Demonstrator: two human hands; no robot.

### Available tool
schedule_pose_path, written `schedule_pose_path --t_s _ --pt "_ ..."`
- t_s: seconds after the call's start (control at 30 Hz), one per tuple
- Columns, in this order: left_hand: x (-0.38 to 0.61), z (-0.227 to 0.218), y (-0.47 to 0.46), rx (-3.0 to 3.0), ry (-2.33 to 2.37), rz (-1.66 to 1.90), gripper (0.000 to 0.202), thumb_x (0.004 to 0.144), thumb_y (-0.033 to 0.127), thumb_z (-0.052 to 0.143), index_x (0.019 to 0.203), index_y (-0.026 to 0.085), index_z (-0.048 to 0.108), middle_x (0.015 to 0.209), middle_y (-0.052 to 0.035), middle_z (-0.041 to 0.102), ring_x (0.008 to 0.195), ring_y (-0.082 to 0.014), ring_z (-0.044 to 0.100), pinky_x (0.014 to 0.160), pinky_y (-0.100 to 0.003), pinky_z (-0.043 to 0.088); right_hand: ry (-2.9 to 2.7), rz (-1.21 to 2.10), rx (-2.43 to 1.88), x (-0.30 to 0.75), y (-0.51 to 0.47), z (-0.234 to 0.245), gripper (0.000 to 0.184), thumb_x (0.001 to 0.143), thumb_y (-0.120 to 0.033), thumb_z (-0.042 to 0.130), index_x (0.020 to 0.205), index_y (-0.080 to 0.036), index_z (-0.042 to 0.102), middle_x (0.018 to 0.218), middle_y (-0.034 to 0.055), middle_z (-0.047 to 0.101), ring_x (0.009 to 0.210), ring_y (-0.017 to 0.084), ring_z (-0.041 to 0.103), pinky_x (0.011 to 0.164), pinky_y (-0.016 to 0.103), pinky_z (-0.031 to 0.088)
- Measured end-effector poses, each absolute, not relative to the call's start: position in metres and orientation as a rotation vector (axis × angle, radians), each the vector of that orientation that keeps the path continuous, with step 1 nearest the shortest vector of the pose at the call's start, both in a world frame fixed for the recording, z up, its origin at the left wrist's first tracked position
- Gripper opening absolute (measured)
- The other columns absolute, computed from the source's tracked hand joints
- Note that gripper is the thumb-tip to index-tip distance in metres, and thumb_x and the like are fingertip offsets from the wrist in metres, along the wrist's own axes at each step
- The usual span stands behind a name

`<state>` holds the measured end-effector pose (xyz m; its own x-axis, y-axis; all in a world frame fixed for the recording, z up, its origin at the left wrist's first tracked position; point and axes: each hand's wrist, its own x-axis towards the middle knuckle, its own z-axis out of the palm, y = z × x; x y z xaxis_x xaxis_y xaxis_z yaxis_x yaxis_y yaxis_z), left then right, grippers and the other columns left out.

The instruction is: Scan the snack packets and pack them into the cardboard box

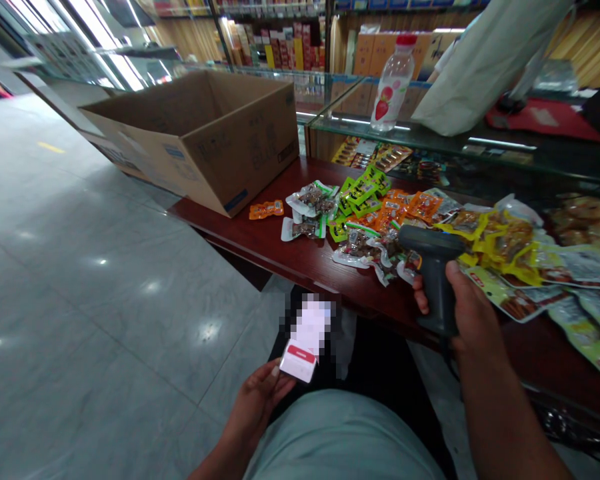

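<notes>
My left hand [264, 389] is closed round the lower end of a smartphone [299, 363], held low over my lap. Its screen is lit, and the upper part is blurred into blocks. In my right hand [467, 303] is a black barcode scanner [436, 287], gripped by its handle above the counter edge, its head pointing left. Under and beyond the scanner head lie clear vacuum packs of snacks [359, 245]. Orange snack packets [397, 208] and green snack packets [363, 193] are heaped behind these. Yellow-edged food packs [505, 237] spread out to the right of the scanner.
A large open cardboard box [240, 143] stands at the left end of the dark red wooden counter [275, 260]. One orange packet [266, 209] lies beside it. On the glass display case [345, 120] stand a plastic bottle [393, 87] and a pale bag [480, 73].
</notes>
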<state>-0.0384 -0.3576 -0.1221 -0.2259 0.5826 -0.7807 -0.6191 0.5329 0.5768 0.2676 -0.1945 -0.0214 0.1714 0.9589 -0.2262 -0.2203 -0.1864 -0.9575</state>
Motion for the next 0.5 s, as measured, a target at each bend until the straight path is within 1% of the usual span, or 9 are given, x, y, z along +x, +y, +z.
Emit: schedule_pose_path --t_s 0.1,0.17,0.33,0.4,0.5 --pt "-0.042 -0.125 -0.364 -0.056 1.392 1.112 0.024 0.078 0.012 0.078 0.101 0.010 0.075 0.107 -0.0170 0.077 0.104 -0.0309 0.075 0.097 -0.037 0.060 -0.811 1.285 -1.308 0.268 -0.195 -0.022 0.040 0.086 -0.061 0.066 0.078 -0.023 0.074 0.057 0.0030 0.065 0.043 0.018 0.056 0.038 0.028 0.043" --pt "-0.043 -0.127 -0.365 -0.052 1.388 1.107 0.026 0.076 0.014 0.080 0.102 0.010 0.075 0.109 -0.0171 0.077 0.108 -0.0328 0.073 0.099 -0.038 0.059 -0.820 1.284 -1.312 0.267 -0.196 -0.022 0.039 0.086 -0.061 0.065 0.077 -0.024 0.072 0.054 0.0024 0.063 0.042 0.019 0.056 0.038 0.030 0.043" --pt "-0.045 -0.131 -0.366 -0.014 1.382 1.104 0.025 0.080 0.014 0.075 0.104 0.010 0.074 0.109 -0.0160 0.077 0.109 -0.0305 0.073 0.100 -0.037 0.058 -0.827 1.286 -1.309 0.267 -0.197 -0.022 0.039 0.087 -0.061 0.063 0.077 -0.024 0.071 0.054 0.0027 0.064 0.045 0.020 0.058 0.039 0.029 0.042" --pt "-0.044 -0.132 -0.363 -0.006 1.377 1.112 0.024 0.081 0.014 0.074 0.104 0.010 0.074 0.108 -0.0160 0.077 0.106 -0.0295 0.074 0.099 -0.036 0.059 -0.820 1.293 -1.305 0.268 -0.196 -0.023 0.040 0.087 -0.062 0.064 0.079 -0.024 0.071 0.055 0.0031 0.065 0.046 0.020 0.059 0.039 0.029 0.042" --pt "-0.038 -0.131 -0.350 0.002 1.374 1.121 0.020 0.083 0.012 0.072 0.103 0.009 0.073 0.106 -0.0167 0.077 0.098 -0.0270 0.076 0.097 -0.036 0.059 -0.805 1.317 -1.299 0.271 -0.194 -0.026 0.042 0.083 -0.064 0.068 0.080 -0.022 0.073 0.061 0.0049 0.068 0.046 0.019 0.058 0.037 0.028 0.042"
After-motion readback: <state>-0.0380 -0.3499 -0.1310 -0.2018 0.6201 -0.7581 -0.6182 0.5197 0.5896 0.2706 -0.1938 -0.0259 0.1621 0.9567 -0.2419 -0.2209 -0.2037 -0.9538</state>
